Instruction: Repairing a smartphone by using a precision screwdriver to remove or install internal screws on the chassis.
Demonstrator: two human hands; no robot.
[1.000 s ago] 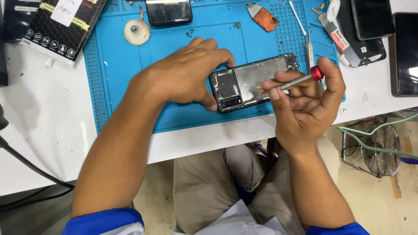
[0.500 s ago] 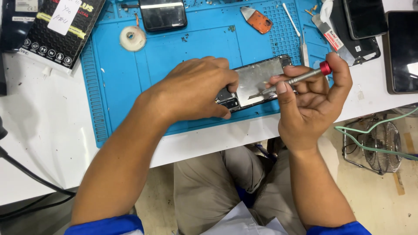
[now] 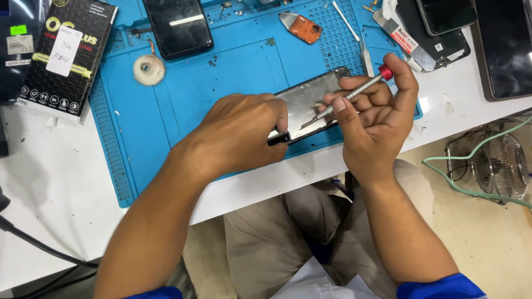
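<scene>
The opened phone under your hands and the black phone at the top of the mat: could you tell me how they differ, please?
The opened phone shows a bare metallic inside, while the black phone shows a glossy dark face. The opened phone is gripped by the left hand and worked with the screwdriver in the right hand; the black phone lies untouched. Both rest on the blue mat.

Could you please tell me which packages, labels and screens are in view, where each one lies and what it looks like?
Flat black rectangular retail box: top left, half on the blue mat; yellow band, white handwritten sticker.
Dark phone with black screen: top centre, on the mat, glass reflecting light.
Dark tablet-like screen: top right, on the white table.
Two stacked dark phones: top right, beside a small white-and-red labelled tube.
</scene>
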